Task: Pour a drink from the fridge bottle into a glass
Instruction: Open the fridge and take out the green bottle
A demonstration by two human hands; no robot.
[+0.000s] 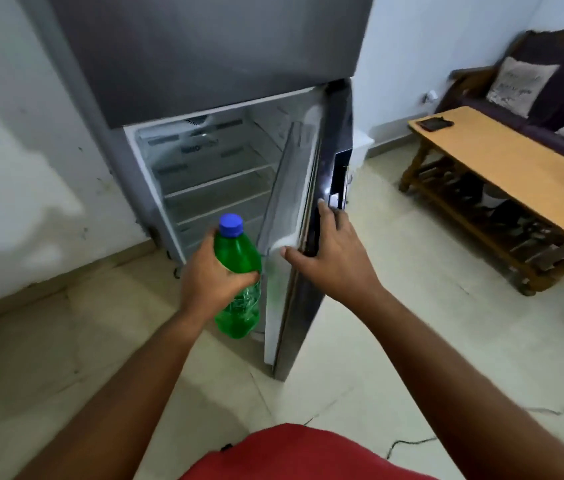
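Observation:
My left hand (211, 271) grips a green plastic bottle (239, 252) with a blue cap, held upright in front of the open fridge (204, 57). My right hand (332, 247) is wrapped over the edge of the fridge's lower door (294, 209), which stands about half open, thumb on the inner side and fingers on the dark outer face. The fridge shelves (218, 181) behind the bottle look bare. No glass is in view.
A wooden coffee table (502, 168) with a dark phone (434, 124) on it stands to the right, a sofa with cushions (523, 84) behind it. Pale tiled floor (412, 323) lies between the fridge and the table. A white wall is on the left.

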